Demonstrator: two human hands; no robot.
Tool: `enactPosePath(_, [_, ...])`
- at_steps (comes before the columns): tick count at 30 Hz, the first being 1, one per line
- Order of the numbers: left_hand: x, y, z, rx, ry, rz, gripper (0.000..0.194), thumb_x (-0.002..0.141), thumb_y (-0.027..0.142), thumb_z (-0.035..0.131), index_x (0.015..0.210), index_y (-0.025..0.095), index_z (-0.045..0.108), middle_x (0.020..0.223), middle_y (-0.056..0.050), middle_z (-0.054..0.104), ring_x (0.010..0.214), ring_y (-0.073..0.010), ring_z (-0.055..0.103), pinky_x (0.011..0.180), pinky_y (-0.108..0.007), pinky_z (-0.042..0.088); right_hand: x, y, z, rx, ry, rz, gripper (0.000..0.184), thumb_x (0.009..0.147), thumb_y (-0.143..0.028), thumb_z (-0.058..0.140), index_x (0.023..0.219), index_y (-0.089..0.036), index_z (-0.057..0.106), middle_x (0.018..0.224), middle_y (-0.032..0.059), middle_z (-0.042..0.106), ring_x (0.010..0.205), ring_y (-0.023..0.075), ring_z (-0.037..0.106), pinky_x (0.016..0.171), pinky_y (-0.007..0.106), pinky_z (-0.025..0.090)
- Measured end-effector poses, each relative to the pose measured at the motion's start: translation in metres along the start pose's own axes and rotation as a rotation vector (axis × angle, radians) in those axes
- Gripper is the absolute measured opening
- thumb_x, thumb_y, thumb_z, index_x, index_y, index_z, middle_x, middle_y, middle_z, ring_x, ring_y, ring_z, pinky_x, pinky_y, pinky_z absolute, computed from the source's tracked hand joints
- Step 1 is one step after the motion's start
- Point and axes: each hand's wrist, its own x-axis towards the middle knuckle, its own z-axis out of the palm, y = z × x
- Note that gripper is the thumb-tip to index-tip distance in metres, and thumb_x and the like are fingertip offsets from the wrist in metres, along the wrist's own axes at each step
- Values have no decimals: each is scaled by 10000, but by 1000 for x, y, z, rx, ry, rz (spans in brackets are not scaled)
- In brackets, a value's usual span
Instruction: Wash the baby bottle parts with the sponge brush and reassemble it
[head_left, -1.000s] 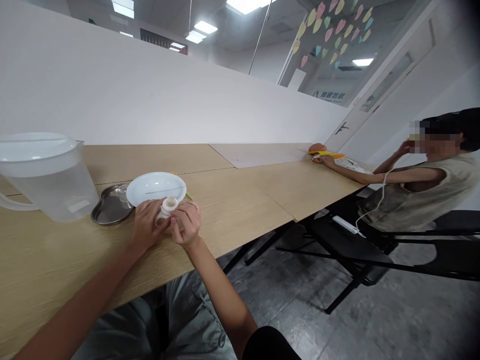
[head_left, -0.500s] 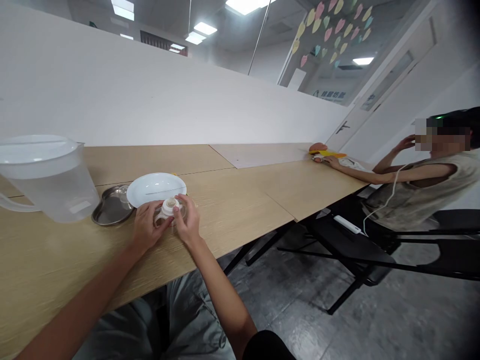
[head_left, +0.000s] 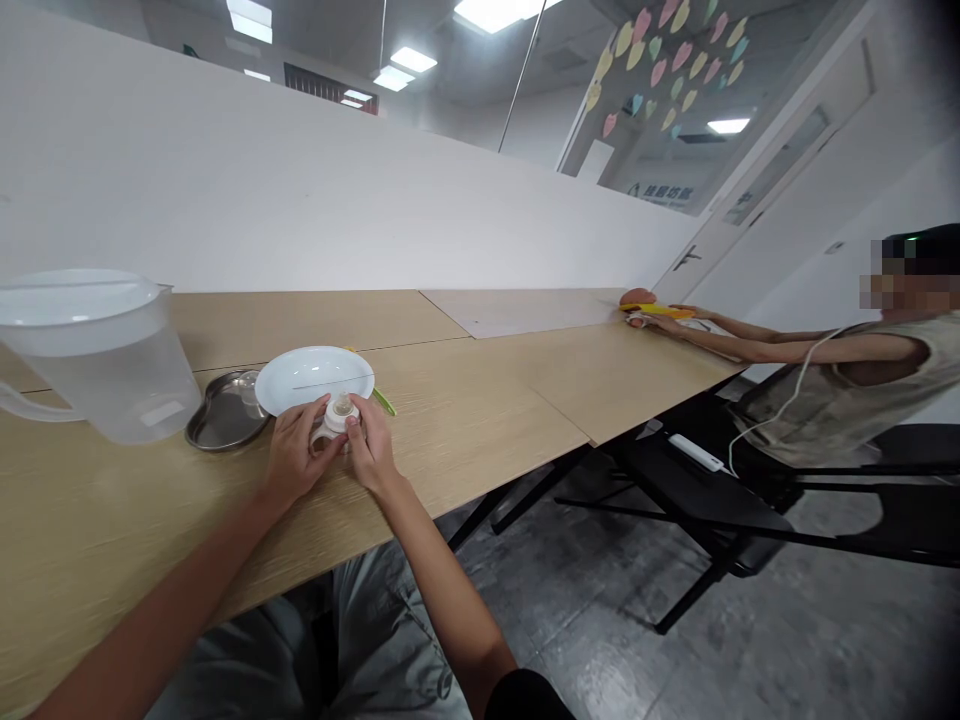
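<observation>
Close above the table, in front of the white bowl (head_left: 315,372), my two hands hold what looks like a baby bottle (head_left: 342,411) with a white collar and a pale, see-through teat on top. My left hand (head_left: 297,452) is closed around its left side. From the right, my right hand (head_left: 370,444) grips the collar, thumb and fingers on opposite sides. Most of the bottle's body is hidden by my fingers. A thin green stick-like thing (head_left: 384,402) pokes out beyond my right hand; its other end is hidden behind the bowl and hand.
Left of the bowl lies a kidney-shaped steel dish (head_left: 225,432) with a small clear dome-shaped piece (head_left: 247,386) in it. A lidded clear plastic pitcher (head_left: 112,375) stands farther left. At the far right a person sits, hands at a yellow thing (head_left: 664,312) on the table (head_left: 480,420).
My right hand's fingers have drawn in closer around the collar, and the green stick-like thing now shows beyond them. The other person's raised hand has come down to the table.
</observation>
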Motion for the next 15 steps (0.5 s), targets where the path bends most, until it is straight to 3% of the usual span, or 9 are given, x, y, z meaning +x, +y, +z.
enactPosePath(5, [-1, 0, 0, 0, 33, 39, 480, 912, 452, 569, 1296, 172, 507, 1138, -130, 683, 1054, -265, 629, 939, -404, 459, 1, -2, -3, 9, 29, -4, 436, 999, -480, 347, 1163, -185, 623, 1065, 106, 686, 1014, 219, 626, 916, 376, 490])
enactPosePath(15, [-3, -1, 2, 0, 28, -23, 440, 905, 501, 543, 1184, 161, 542, 1107, -144, 668, 1042, -276, 628, 925, -427, 472, 2, -1, -3, -86, -7, -46, 436, 1014, -447, 318, 1229, -206, 610, 1084, 93, 681, 1045, 220, 597, 948, 397, 446])
